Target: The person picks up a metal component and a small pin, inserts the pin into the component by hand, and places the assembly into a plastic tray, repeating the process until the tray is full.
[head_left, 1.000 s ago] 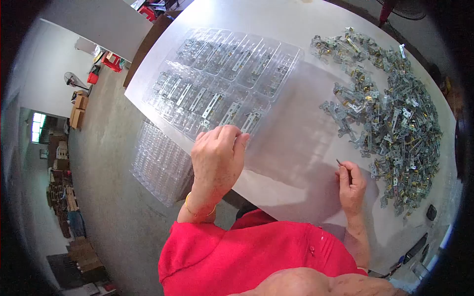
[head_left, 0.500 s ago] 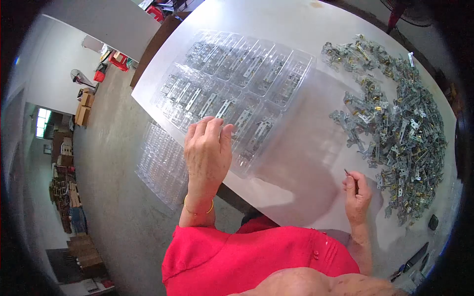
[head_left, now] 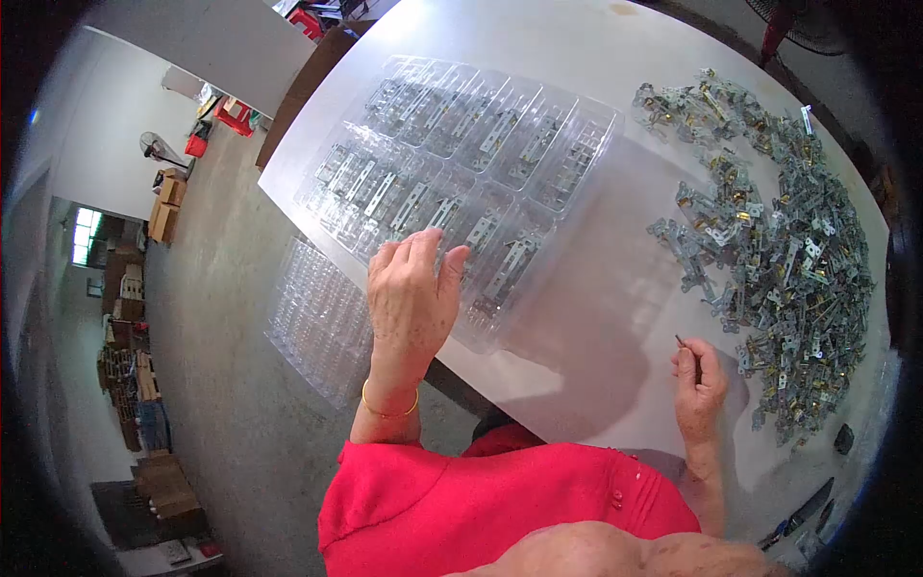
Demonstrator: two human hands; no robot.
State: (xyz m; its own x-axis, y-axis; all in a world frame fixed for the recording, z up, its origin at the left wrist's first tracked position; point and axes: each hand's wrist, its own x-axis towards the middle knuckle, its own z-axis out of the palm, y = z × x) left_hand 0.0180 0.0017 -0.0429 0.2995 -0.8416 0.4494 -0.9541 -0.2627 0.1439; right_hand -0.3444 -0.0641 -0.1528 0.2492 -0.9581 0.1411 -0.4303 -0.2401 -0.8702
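Step now: L hand point(head_left: 413, 293) w/ thumb & fingers apart over metal parts point(head_left: 411, 204) in clear tray point(head_left: 610, 144), contact unclear, R hand point(head_left: 700, 389) pinching thin dark pc point(head_left: 680, 340) nr loose pile point(head_left: 798, 260); moves there need light touch.

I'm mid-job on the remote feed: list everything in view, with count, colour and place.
Compartment tray: at least one, clear, table's left
Metal parts: many, silvery, in tray
Loose pile: uncounted, silver and yellow, table's right
Table: one, whitish, centre
Stacked plastic: uncounted, clear, below table's left edge
Small object: one, black, beside pile
Fans: two, dark, far left and top right
Cardboard boxes: several, brown, far left
Bracelet: one, yellow, left wrist
Thin item: one, dark, right fingertips
Shirt: one, red, bottom
Left hand: one, at tray's near edge
Right hand: one, near pile
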